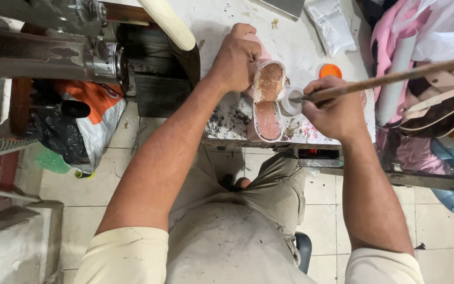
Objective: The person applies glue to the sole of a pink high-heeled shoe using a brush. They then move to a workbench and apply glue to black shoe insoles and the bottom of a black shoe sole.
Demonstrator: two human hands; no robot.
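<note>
My left hand (236, 57) grips a pink shoe (268, 100) turned sole-up on the stained white worktable (290, 39). The sole shows brownish patches on the heel and forepart. My right hand (336, 109) is closed around a long thin wooden brush stick (395, 79) that runs off to the right. Its tip points into a small white pot (291, 101) standing just right of the shoe. An orange lid (330, 70) lies behind my right hand.
A grey metal machine (53, 47) fills the upper left, with a pale handle (169, 23) nearby. A plastic packet (332, 23) lies at the table's back. Pink cloth and bags (426, 63) pile at the right. Orange-and-grey sacks (85, 115) sit on the tiled floor.
</note>
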